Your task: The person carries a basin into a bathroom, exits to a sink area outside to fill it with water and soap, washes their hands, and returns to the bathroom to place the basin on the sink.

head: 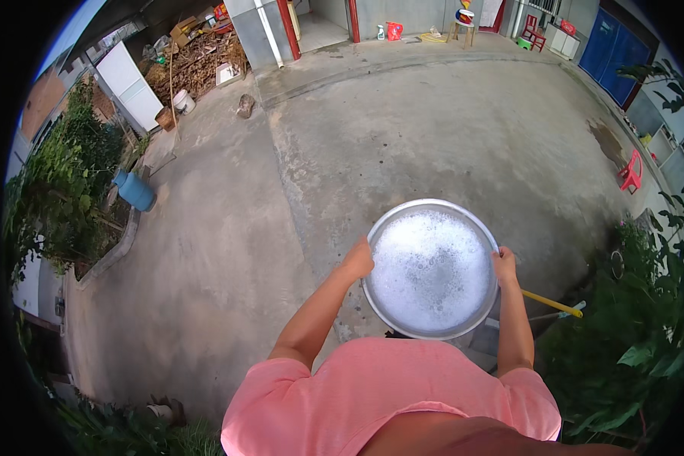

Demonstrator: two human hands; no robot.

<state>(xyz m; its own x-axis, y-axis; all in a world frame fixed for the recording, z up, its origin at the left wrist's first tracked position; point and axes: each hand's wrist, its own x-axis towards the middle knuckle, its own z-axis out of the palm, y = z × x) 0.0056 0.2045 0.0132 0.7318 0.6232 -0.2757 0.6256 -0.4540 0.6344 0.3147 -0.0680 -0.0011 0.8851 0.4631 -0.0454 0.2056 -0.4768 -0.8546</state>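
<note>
A large round metal basin [434, 202] is held out in front of my chest. White soap suds [433, 245] cover the liquid in it, thinner and greyer towards the middle. My left hand [358, 261] grips the basin's left rim, and my right hand [504, 264] has hold of the rim on the opposite side. The undersides of both grips are hidden. A yellow pole [552, 303] shows to the right, past my right forearm, with part of it hidden behind that arm.
Concrete paving [216, 239] spreads around me. To the left, a blue gas cylinder [135, 191] stands beside a planted bed [74, 171]. Dense green plants [615, 353] border the right side. A red plastic chair [631, 172] is farther off. A log piece [245, 106] lies ahead.
</note>
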